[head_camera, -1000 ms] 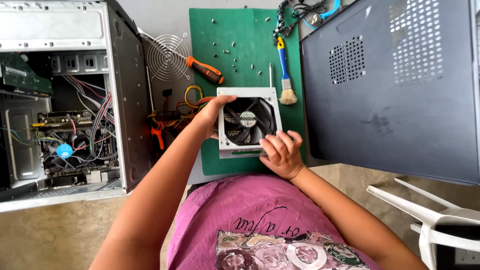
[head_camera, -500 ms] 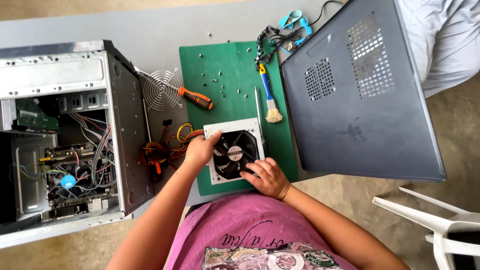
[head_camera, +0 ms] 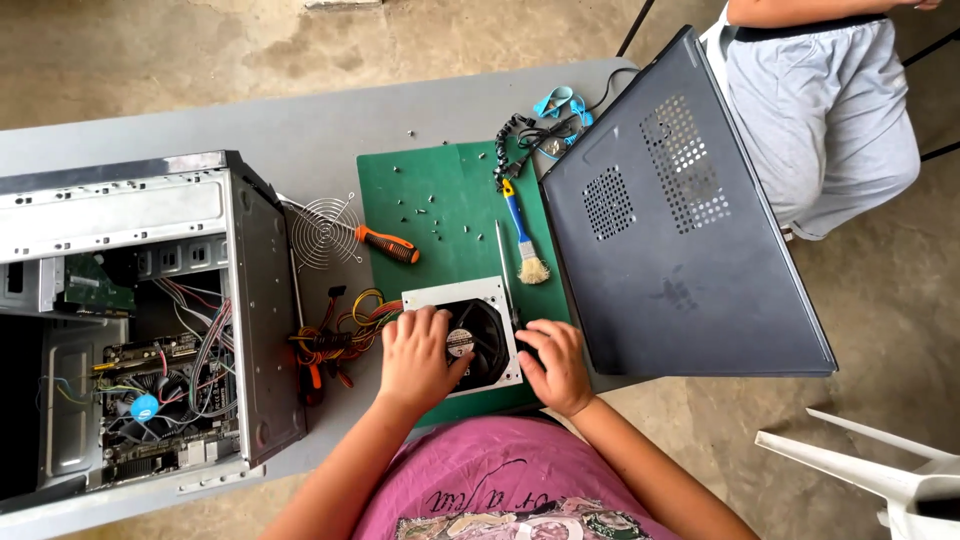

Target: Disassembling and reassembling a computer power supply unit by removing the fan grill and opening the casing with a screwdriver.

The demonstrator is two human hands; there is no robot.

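Both hands, left hand (head_camera: 415, 355) and right hand (head_camera: 553, 362), pressed flat with loose, unclosed grip on the white boxy power supply with black fan (head_camera: 468, 338), steadying it on the green mat (head_camera: 440, 200).

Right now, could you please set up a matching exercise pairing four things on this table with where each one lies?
Things:
1. power supply unit
2. screwdriver
3. brush
4. side panel

Places:
A. on the green mat, beside the wire fan grille
B. covering the table's right end
C. under both hands
D. on the mat beside the panel's left edge

Pairs: 1-C, 2-A, 3-D, 4-B
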